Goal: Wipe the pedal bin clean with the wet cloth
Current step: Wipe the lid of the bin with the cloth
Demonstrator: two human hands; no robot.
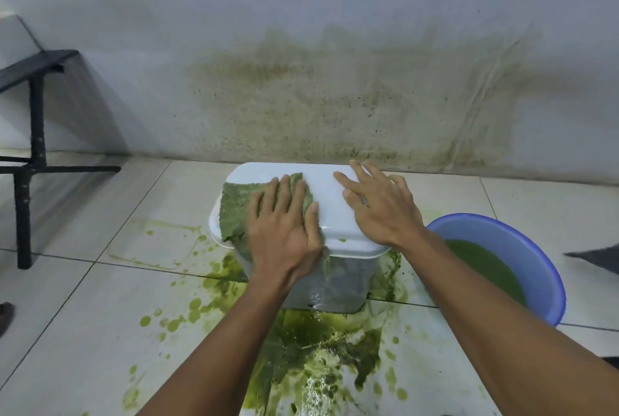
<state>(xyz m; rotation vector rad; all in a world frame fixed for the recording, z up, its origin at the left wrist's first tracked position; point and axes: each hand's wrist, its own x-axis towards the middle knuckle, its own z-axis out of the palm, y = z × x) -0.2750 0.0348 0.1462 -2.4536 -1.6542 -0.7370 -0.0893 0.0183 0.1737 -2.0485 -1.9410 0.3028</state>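
Head view: the pedal bin [330,214] is seen standing on the tiled floor [83,332] just in front of the stained wall [335,97], with its white lid closed. The wet cloth [234,211], soaked green, is spread over the left part of the lid, and a corner of it is draped over the near edge. It is pressed flat by the left hand [284,231], whose fingers are laid straight and close together on the fabric with the thumb set out to the right. The right hand [382,208] is laid on the bare right part of the lid, fingers straight and spread wide, with nothing gripped. The greatest risk is judged to be smearing: since the cloth is already loaded with green residue, dirt may simply be dragged across the white lid, and drips may be sent down the near wall of the bin. A second risk is sliding: the bin stands at the far edge of a green puddle [318,342], so a hard sideways stroke could shift it unless it is steadied from the right. The blue basin [495,231], part filled with green water [485,268], sits just right of the bin and close beside the right forearm, so it could be knocked and spilled by a wide sweep. Rinsing in that murky water would probably re-soil the cloth.
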